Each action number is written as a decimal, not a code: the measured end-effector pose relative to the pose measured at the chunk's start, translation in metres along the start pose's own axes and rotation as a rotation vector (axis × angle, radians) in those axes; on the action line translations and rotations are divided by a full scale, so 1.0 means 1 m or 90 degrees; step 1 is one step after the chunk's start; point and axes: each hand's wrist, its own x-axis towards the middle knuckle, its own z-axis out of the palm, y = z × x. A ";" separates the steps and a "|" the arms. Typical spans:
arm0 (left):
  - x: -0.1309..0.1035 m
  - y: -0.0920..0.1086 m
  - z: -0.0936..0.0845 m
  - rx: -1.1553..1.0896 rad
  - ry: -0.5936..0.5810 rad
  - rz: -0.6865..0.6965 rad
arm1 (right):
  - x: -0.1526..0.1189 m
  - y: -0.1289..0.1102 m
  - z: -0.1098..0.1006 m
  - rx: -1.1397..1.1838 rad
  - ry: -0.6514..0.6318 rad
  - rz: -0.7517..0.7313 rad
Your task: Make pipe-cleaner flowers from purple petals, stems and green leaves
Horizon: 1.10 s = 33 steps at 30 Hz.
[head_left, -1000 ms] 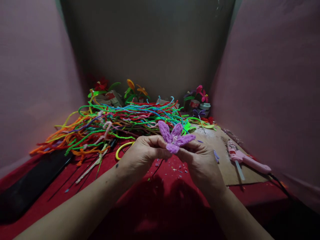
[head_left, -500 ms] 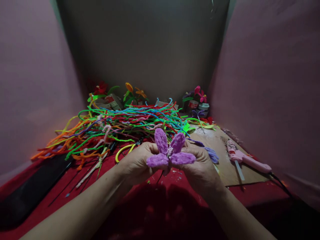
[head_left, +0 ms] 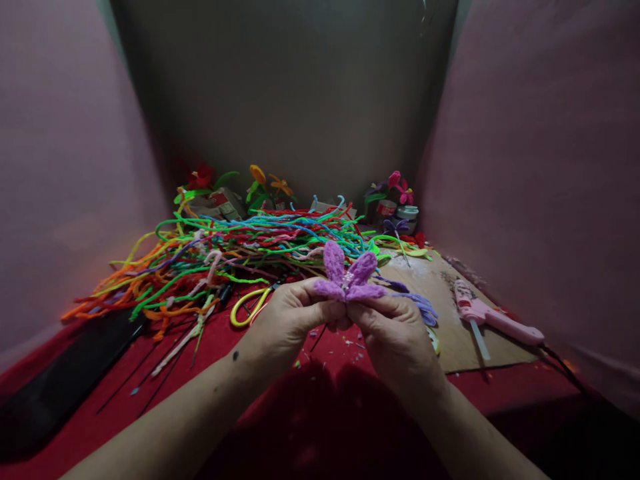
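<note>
A purple fuzzy flower [head_left: 364, 268] with pale beads at its centre is held up between both hands. My left hand [head_left: 295, 319] pinches its lower left petal, thumb on the near side. On the other side my right hand [head_left: 395, 330] grips the lower right petal. The two thumb tips nearly meet below the flower's centre. A thin dark stem shows beneath the flower, and the fingers behind the petals are partly hidden.
Colourful pipe cleaners [head_left: 280, 233] lie heaped behind the hands. Yellow-handled scissors [head_left: 245, 310] are left of them. A pink glue gun [head_left: 495, 321] rests on a brown board [head_left: 460, 353] at right. A black object [head_left: 65, 380] lies at left, on red cloth [head_left: 280, 407].
The flower has moved slightly up and tilted back, its lower petals now seen more edge-on. Both hands have rolled so that the thumbs show in front below it.
</note>
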 end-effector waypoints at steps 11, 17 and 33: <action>-0.005 0.011 0.009 0.075 0.080 -0.008 | -0.001 -0.004 0.010 0.043 0.098 0.054; -0.003 0.013 0.004 0.072 0.069 -0.054 | 0.001 -0.005 0.008 0.072 0.084 0.090; 0.001 0.008 -0.003 -0.250 -0.073 -0.272 | 0.002 0.001 0.009 0.139 0.037 0.143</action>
